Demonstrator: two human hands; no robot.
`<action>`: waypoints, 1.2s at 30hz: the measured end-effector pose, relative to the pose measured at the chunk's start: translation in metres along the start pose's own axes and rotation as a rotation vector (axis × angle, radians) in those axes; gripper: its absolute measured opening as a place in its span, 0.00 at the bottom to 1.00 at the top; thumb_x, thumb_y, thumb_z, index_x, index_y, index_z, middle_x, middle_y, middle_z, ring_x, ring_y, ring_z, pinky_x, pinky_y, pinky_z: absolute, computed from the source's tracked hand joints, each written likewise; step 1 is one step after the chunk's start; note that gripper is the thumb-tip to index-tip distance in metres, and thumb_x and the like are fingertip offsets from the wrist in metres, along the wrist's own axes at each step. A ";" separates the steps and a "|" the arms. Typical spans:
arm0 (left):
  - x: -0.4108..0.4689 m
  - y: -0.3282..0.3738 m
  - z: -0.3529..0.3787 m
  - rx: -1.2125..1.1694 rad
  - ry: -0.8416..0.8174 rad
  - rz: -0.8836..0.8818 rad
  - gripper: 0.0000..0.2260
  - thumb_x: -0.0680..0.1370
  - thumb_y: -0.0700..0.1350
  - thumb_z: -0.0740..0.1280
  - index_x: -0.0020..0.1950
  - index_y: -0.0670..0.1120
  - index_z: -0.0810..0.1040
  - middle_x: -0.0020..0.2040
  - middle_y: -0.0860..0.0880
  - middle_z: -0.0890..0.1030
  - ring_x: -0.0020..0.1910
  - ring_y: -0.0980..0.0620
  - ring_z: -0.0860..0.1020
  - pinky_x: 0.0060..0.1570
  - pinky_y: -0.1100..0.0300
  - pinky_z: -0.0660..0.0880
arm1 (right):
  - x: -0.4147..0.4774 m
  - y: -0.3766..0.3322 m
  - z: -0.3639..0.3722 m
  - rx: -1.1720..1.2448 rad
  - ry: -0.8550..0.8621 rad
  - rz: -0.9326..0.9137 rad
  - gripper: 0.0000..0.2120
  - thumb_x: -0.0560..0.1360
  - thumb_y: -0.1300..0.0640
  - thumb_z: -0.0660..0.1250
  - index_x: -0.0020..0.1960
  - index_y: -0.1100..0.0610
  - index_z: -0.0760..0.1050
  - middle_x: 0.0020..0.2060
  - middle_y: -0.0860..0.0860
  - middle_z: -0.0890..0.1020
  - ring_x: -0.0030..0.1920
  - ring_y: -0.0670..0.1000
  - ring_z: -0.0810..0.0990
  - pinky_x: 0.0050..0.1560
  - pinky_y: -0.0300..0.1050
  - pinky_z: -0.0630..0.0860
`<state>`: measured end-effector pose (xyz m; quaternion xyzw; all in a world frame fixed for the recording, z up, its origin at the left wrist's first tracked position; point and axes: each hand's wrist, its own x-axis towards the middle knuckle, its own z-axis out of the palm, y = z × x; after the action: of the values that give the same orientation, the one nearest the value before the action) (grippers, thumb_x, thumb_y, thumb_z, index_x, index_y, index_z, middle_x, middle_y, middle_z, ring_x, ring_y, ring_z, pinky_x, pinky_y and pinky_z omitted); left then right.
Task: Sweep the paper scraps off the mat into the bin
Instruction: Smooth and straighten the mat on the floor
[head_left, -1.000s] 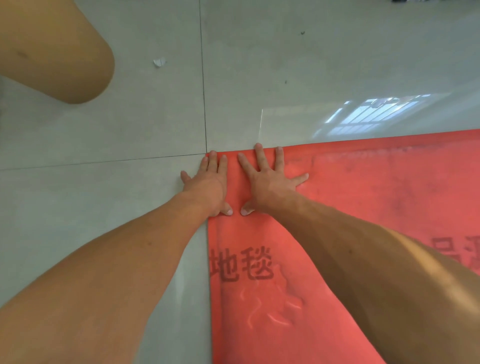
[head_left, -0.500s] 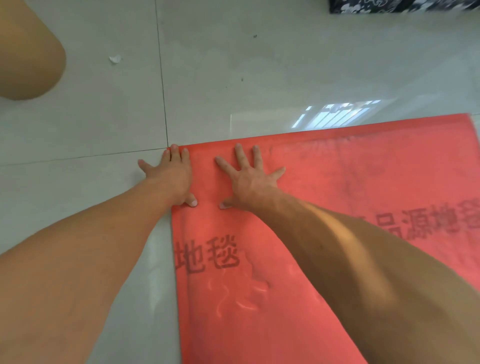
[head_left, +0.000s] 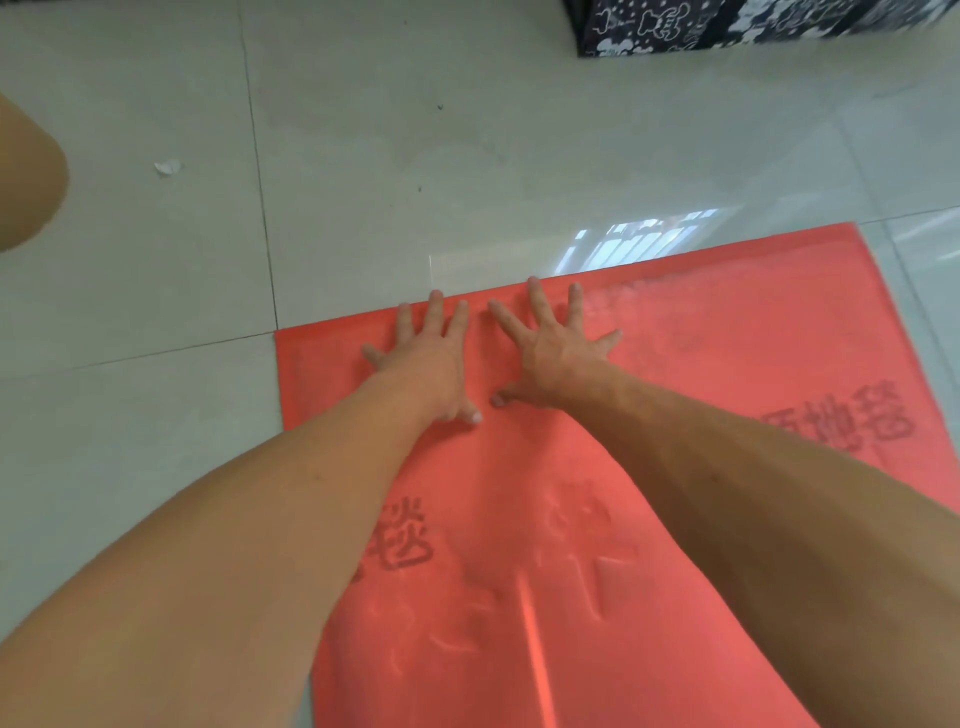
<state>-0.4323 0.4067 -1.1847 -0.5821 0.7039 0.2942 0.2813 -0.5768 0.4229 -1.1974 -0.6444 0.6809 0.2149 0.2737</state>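
A red mat (head_left: 727, 374) with dark printed characters lies flat on the pale tiled floor (head_left: 415, 156). Both hands press palm-down on it near its far edge, fingers spread. My left hand (head_left: 428, 358) rests a little in from the mat's far left corner. My right hand (head_left: 556, 348) lies just to its right, thumbs almost touching. Neither hand holds anything. One small white paper scrap (head_left: 167, 167) lies on the floor at the far left, well off the mat. No scraps show on the mat, and no bin is in view.
A black-and-white patterned box (head_left: 727, 26) stands on the floor at the top right. A tan rounded shape (head_left: 26, 182), probably my knee, fills the left edge. A window's reflection glares on the tiles just beyond the mat.
Both hands have slid rightward along the mat's far edge, away from its left corner. The view has shifted right, and the patterned box has come into sight.
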 end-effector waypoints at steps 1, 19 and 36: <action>0.006 0.014 0.000 -0.006 -0.005 0.004 0.62 0.64 0.59 0.79 0.77 0.56 0.32 0.77 0.54 0.30 0.77 0.41 0.35 0.66 0.26 0.56 | 0.002 0.012 -0.004 0.000 -0.006 0.020 0.56 0.63 0.32 0.74 0.75 0.32 0.35 0.76 0.45 0.31 0.74 0.65 0.29 0.59 0.85 0.53; 0.045 0.094 -0.006 -0.079 -0.110 -0.145 0.62 0.65 0.52 0.80 0.77 0.55 0.30 0.77 0.48 0.28 0.76 0.34 0.34 0.65 0.29 0.59 | 0.028 0.065 -0.009 0.197 -0.092 0.037 0.53 0.66 0.38 0.74 0.74 0.31 0.37 0.76 0.42 0.31 0.74 0.64 0.28 0.58 0.86 0.51; 0.046 0.090 -0.003 0.010 -0.093 -0.119 0.62 0.66 0.55 0.79 0.77 0.52 0.28 0.76 0.44 0.27 0.75 0.33 0.33 0.69 0.32 0.59 | 0.047 0.271 -0.045 0.211 -0.097 0.248 0.60 0.59 0.36 0.79 0.73 0.28 0.36 0.76 0.52 0.30 0.73 0.68 0.29 0.69 0.76 0.49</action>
<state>-0.5289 0.3881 -1.2092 -0.6073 0.6556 0.3001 0.3335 -0.8519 0.3795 -1.2104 -0.5120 0.7601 0.2049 0.3438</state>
